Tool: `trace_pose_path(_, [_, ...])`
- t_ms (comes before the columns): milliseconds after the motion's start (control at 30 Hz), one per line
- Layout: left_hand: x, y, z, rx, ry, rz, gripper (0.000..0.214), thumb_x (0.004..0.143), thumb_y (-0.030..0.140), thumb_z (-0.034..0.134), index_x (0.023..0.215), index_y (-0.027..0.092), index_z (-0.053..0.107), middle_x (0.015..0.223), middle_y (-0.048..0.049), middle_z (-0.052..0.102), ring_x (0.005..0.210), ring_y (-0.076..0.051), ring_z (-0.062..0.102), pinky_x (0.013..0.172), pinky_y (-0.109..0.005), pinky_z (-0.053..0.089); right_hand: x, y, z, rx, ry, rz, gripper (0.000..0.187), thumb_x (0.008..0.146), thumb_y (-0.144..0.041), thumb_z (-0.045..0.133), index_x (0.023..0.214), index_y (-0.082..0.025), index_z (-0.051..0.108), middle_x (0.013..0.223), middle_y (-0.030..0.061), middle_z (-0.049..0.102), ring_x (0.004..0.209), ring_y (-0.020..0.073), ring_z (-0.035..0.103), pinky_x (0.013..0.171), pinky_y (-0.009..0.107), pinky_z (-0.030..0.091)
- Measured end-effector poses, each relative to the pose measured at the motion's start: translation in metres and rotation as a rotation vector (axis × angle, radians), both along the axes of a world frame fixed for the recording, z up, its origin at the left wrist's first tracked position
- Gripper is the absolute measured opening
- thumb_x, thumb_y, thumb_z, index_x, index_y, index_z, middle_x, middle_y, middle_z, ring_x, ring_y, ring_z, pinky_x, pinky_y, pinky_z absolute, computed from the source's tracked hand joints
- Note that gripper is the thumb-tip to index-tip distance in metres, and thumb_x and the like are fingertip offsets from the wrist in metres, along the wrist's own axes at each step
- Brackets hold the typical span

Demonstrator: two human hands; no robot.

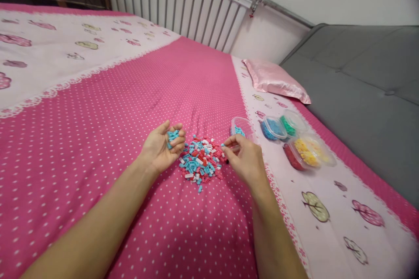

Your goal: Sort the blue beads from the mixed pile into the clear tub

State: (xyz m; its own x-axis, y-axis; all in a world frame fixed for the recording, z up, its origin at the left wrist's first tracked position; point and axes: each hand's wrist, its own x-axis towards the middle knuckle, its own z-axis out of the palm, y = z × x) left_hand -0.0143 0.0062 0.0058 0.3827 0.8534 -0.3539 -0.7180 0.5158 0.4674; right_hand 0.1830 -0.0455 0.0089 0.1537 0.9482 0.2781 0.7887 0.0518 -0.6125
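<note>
On the bed (131,109), pink dotted sheet, everything sits mid-frame; grey sofa (366,96) along the far side, pink pillow (275,80) past the tubs. Four clear tubs by the sheet's lace border: yellow tub (309,151), red one (291,158) touching it, blue tub (273,128), green tub (290,123). A fifth, the near tub (242,128), lies just beyond my right hand with a few light-blue pieces inside.

Mixed pile (201,161) of red, white and light-blue bricks lies between my hands. Left hand (160,148) is palm-up, cupped, holding a small heap of light-blue pieces (173,136) near the fingertips. Right hand (244,159) is pinched narrow on a single light-blue piece (223,144) at the pile's edge.

To do this well, I'd say: keep the left palm level so the heap doesn't roll off, pinch one piece at a time, lift clear of the pile before moving so neighbours don't scatter on the soft sheet. Cup looks close to full.
</note>
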Motion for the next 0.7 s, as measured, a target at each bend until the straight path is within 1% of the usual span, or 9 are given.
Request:
trace_pose_path(100, [0.005,-0.004,-0.002,0.01,0.032,-0.141,0.038,0.094,0.025,0.024,0.078,0.009,0.054,0.061,-0.0063,0.053,0.039,-0.005,0.037,0.031,-0.014,0.029,-0.005,-0.003,0.008,0.207,0.121,0.006,0.011,0.077,-0.027,0.059,0.081,-0.017,0.063,0.075,0.001,0.067,0.058,0.0123,0.06,0.059,0.026,0.048])
trace_pose_path(200, [0.011,-0.008,-0.002,0.008,0.039,-0.286,0.04,0.094,0.025,0.023,0.087,0.005,0.057,0.064,-0.0101,0.058,0.039,-0.007,0.041,0.031,-0.014,0.031,-0.012,-0.01,0.014,0.364,0.166,-0.032,0.01,0.079,-0.026,0.06,0.084,-0.018,0.063,0.074,-0.0004,0.066,0.056,0.0107,0.058,0.056,0.024,0.047])
trace_pose_path(267, [0.015,-0.011,-0.002,0.009,0.024,-0.339,0.041,0.095,0.024,0.023,0.092,0.004,0.058,0.064,-0.0115,0.06,0.038,-0.006,0.04,0.03,-0.014,0.031,-0.016,-0.015,0.018,0.453,0.181,-0.045,0.008,0.08,-0.025,0.06,0.085,-0.019,0.063,0.074,-0.0013,0.064,0.056,0.0097,0.057,0.054,0.024,0.046])
trace_pose_path(400, [0.018,-0.015,-0.005,0.023,-0.03,-0.4,0.041,0.094,0.024,0.025,0.098,0.002,0.059,0.069,-0.0148,0.064,0.037,-0.006,0.043,0.03,-0.014,0.032,-0.025,-0.023,0.025,0.605,0.181,-0.04,0.005,0.082,-0.023,0.06,0.086,-0.021,0.062,0.075,-0.0024,0.062,0.058,0.0092,0.057,0.055,0.024,0.048])
trace_pose_path(500, [0.019,-0.016,-0.007,0.037,-0.051,-0.45,0.042,0.095,0.027,0.027,0.094,0.002,0.061,0.072,-0.0149,0.066,0.035,-0.005,0.038,0.03,-0.015,0.031,-0.031,-0.027,0.027,0.676,0.176,-0.036,0.005,0.083,-0.022,0.06,0.087,-0.022,0.061,0.078,-0.0021,0.062,0.058,0.0092,0.057,0.054,0.025,0.05])
trace_pose_path(567, [0.02,-0.017,-0.007,0.044,-0.043,-0.475,0.043,0.095,0.027,0.026,0.091,0.003,0.061,0.072,-0.0143,0.066,0.033,-0.004,0.035,0.029,-0.015,0.03,-0.033,-0.028,0.028,0.688,0.175,-0.017,0.006,0.083,-0.021,0.06,0.088,-0.023,0.061,0.08,-0.0021,0.062,0.058,0.0088,0.057,0.054,0.024,0.05])
trace_pose_path(633, [0.02,-0.017,-0.007,0.049,-0.032,-0.488,0.044,0.095,0.028,0.024,0.088,0.004,0.061,0.072,-0.014,0.066,0.033,-0.004,0.034,0.029,-0.014,0.029,-0.033,-0.028,0.027,0.665,0.161,0.035,0.007,0.083,-0.019,0.06,0.089,-0.023,0.061,0.083,-0.0016,0.063,0.061,0.009,0.058,0.055,0.024,0.051])
trace_pose_path(700, [0.02,-0.017,-0.007,0.053,-0.037,-0.495,0.044,0.095,0.028,0.024,0.085,0.005,0.06,0.07,-0.0131,0.066,0.033,-0.004,0.034,0.029,-0.014,0.029,-0.033,-0.026,0.026,0.611,0.127,0.106,0.009,0.083,-0.019,0.059,0.091,-0.022,0.063,0.088,0.0002,0.064,0.068,0.0104,0.06,0.058,0.024,0.052])
